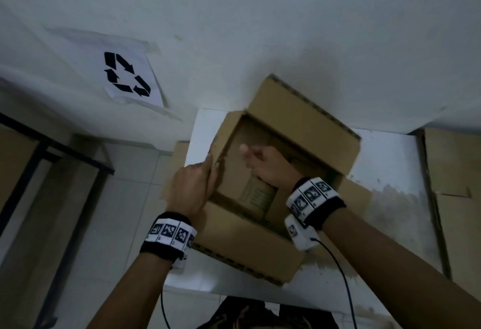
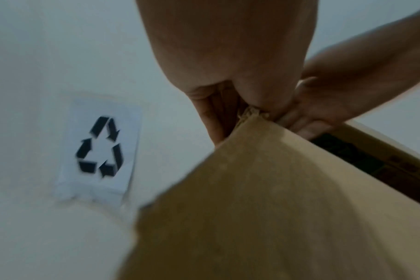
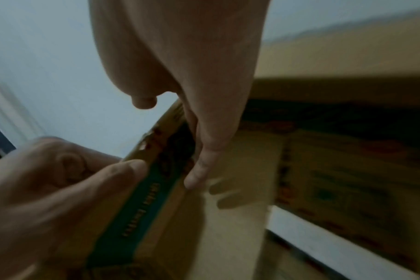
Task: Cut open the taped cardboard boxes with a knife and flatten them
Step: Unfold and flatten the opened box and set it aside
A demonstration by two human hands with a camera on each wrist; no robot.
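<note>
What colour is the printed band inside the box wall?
Teal green band, clearest in the right wrist view.

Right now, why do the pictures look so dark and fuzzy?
Head view: dim light, soft shadows behind the cardboard box, and straight edges bend from the wide lens. Left wrist view: the recycling sign is smeared with blur, and the left hand fills the top. Right wrist view: the right hand and the box's green printing are soft and hard to read.

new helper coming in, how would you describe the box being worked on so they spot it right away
Look at the white table against the wall. The open cardboard box stands on it, flaps spread, both hands at its left wall. The other cardboard, at the table's right, lies flat.
</note>
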